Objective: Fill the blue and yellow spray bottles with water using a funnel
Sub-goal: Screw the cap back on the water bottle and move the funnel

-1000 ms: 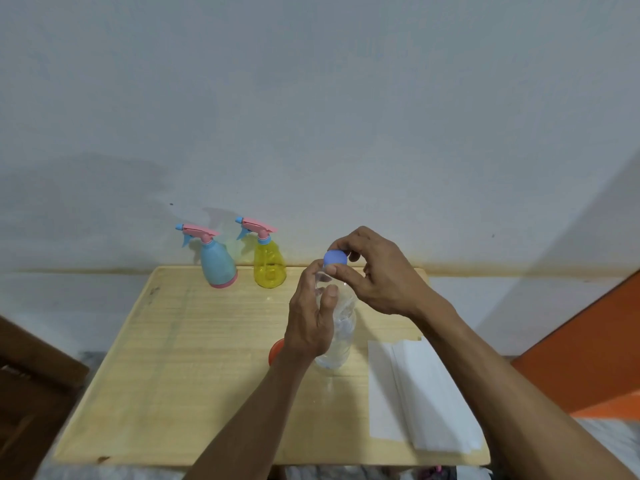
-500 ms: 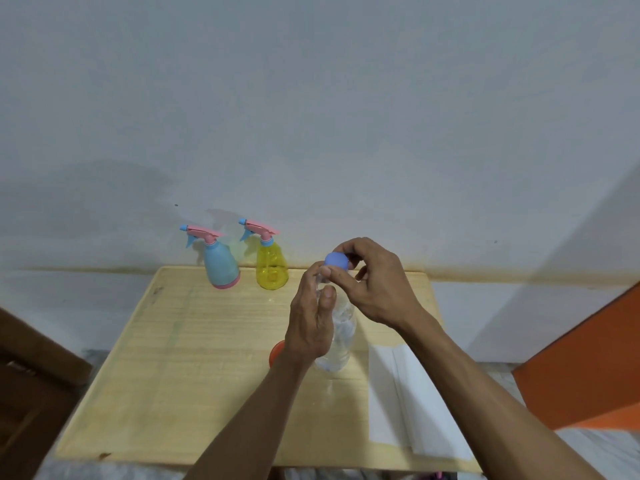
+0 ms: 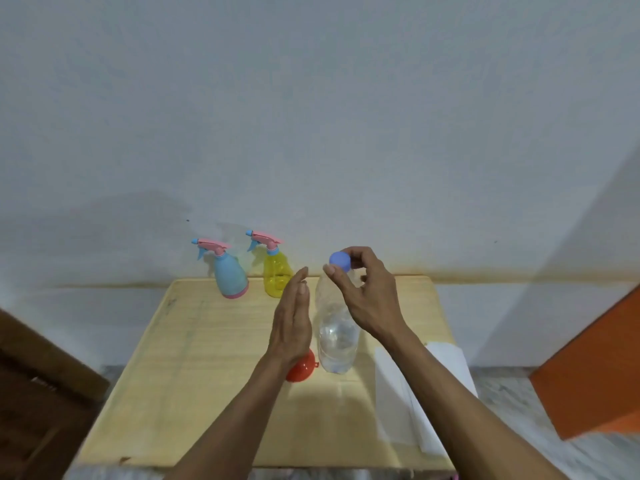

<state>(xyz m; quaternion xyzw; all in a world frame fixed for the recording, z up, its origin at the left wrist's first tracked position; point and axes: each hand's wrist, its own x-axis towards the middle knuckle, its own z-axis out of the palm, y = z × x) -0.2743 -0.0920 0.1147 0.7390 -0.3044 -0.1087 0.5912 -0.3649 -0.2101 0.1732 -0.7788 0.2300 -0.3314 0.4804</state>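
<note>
The left hand (image 3: 291, 327) had let go of the water bottle (image 3: 336, 327) and stood with straight fingers beside it, while the right hand (image 3: 367, 292) pinched the blue cap (image 3: 340, 258) above it.

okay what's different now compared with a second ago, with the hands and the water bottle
The left hand has let go of the water bottle and opened beside it. The right hand has lifted the blue cap off. The bottle, both spray bottles and the orange funnel stayed put.
</note>
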